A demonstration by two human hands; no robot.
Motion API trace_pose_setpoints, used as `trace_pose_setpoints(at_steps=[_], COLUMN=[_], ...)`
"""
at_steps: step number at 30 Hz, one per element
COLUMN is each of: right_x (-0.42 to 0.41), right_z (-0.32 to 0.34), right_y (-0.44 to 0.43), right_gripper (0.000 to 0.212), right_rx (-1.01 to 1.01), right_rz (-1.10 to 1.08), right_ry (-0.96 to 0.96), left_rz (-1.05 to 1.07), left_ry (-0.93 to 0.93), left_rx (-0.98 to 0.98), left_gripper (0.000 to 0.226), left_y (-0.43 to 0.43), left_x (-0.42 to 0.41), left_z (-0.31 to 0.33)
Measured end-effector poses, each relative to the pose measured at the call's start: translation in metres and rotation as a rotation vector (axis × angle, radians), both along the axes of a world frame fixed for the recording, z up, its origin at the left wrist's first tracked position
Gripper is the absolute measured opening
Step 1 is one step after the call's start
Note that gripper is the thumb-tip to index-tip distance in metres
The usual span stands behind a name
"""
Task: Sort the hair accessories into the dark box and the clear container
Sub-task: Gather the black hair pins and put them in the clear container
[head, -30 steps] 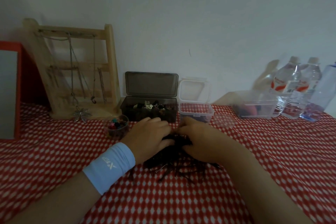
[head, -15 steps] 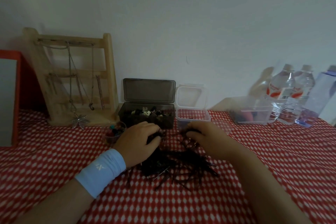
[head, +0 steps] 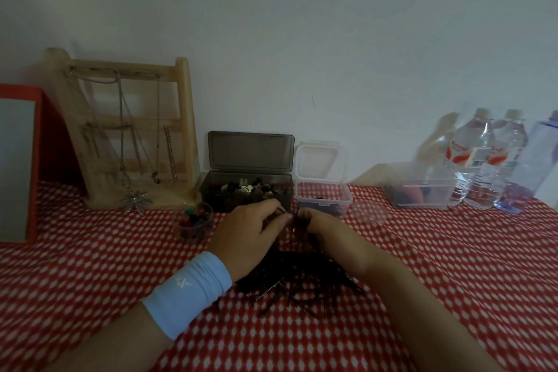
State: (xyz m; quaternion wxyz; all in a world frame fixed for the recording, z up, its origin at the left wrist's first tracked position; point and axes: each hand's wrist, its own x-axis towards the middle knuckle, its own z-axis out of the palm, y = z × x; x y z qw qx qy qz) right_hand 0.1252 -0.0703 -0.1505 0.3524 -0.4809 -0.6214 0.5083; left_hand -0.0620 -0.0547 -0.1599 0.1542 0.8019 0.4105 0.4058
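Note:
A heap of dark hair pins [head: 305,284] lies on the red checked cloth in front of me. Both hands meet at the heap's far edge. My left hand [head: 250,232], with a light blue wristband, has curled fingers pinching dark pins. My right hand [head: 324,228] grips a small dark bundle [head: 302,216] lifted off the heap. Just behind the hands stands the dark box [head: 217,190] with its lid up, full of small mixed hair ties. The clear container [head: 324,201] sits to its right, lid up, with a few dark items inside.
A small cup of colourful bands [head: 194,222] stands left of my left hand. A wooden jewellery stand [head: 126,130] and a red-framed mirror [head: 18,163] are at the back left. Another clear tub [head: 422,190] and water bottles [head: 483,160] stand at the right.
Both hands have drawn together again at the heap's far edge, close to the two boxes. The right hand has lifted a small dark bundle off the heap.

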Motion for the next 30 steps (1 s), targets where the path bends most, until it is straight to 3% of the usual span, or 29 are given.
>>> trace_pose_setpoints(at_steps=[4,7,10,13,21,26,30], right_x=[0.000,0.002,0.007,0.013,0.014,0.021,0.021], right_z=[0.000,0.003,0.006,0.013,0.040,0.053,0.057], right_y=[-0.003,-0.004,-0.003,0.001,0.014,0.027,0.043], right_gripper=[0.023,0.021,0.027,0.031,0.022,0.020,0.021], right_rx=[0.113,0.174,0.167,0.186,-0.032,-0.114,-0.120], right_rz=[0.121,0.045,-0.005,-0.026,0.234,0.206,0.194], right_ry=[-0.084,-0.176,-0.184,-0.198,0.085,0.112,0.117], left_rz=[0.042,0.096,-0.036,-0.129,-0.256,-0.298,-0.279], left_ry=[0.067,0.046,-0.036,-0.061,-0.018,-0.072,-0.180], left_rx=[-0.018,-0.063,-0.095,-0.066,-0.243,-0.397,-0.307], left_gripper=[0.029,0.024,0.012,0.025,0.025,0.027,0.041], left_y=[0.002,0.008,0.011,0.015,0.033,0.043,0.052], left_x=[-0.002,-0.005,-0.005,-0.003,0.015,0.021,0.034], left_z=[0.005,0.010,0.020,0.034,0.068,0.078,0.077])
